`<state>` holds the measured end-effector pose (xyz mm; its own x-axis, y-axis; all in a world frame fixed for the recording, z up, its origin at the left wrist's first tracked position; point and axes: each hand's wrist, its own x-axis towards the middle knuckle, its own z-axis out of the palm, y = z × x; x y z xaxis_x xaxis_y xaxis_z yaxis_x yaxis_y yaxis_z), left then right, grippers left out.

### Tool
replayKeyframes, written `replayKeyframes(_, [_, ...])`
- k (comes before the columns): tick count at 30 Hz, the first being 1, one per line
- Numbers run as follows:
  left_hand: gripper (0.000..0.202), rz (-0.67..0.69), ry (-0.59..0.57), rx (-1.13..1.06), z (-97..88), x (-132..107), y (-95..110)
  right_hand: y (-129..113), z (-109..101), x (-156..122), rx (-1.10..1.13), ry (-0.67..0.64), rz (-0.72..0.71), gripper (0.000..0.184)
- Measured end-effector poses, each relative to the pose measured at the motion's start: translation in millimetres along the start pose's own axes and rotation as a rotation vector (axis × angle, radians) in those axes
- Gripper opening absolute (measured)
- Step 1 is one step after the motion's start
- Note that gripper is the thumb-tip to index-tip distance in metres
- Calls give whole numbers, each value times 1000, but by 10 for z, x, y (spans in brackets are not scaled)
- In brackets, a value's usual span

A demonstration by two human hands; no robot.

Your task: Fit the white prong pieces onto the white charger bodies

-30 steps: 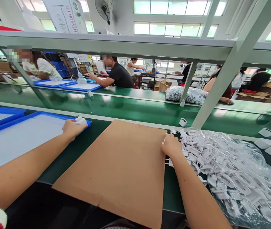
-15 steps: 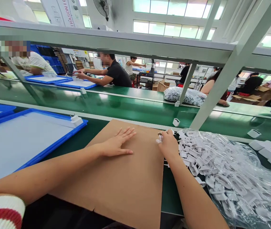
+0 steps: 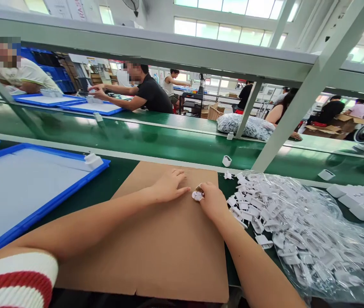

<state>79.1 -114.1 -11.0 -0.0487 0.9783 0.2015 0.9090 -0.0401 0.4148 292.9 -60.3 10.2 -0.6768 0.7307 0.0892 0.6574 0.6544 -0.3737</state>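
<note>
A sheet of brown cardboard (image 3: 156,256) lies before me on the green bench. Over its upper part is my left hand (image 3: 171,186), empty, palm down, with the thumb stretched toward my right hand. My right hand (image 3: 213,201) pinches a small white plastic piece (image 3: 197,196) just above the cardboard, near its right edge. Its fingers partly cover the piece, and a brownish spot at the fingertips is too small to make out. To the right of that hand spreads a heap of similar white plastic pieces (image 3: 249,209), partly inside a clear plastic bag (image 3: 323,222).
At left lies a blue-rimmed tray (image 3: 41,216) with a white block (image 3: 92,161) on its corner. White boxy parts (image 3: 358,201) line up at far right. A slanted metal post (image 3: 297,102) rises beyond the heap. Co-workers (image 3: 154,92) sit across the green conveyor (image 3: 156,139).
My right hand has moved left from the heap's edge over the cardboard, carrying the white piece. My left hand's fingers have drawn closer together. The view has shifted slightly.
</note>
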Motion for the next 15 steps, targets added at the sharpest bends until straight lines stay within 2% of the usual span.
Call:
replayKeyframes(2, [52,8,53,-84,40,139,21,-2,13,-14,-23,-18,11,25])
replayKeyframes(5, [48,-3,70,-159,114,459,60,8,29,-11,-57,-44,32,21])
replayKeyframes(11, [39,-20,85,-264,374,1335,227,0,19,-2,-95,-73,43,22])
replayKeyframes(13, [48,-51,97,-283,500,1616,277,-10,8,-5,-102,-82,38,23])
replayKeyframes(15, [70,-98,106,-294,639,1856,319,-14,-4,-7,-109,-92,33,25])
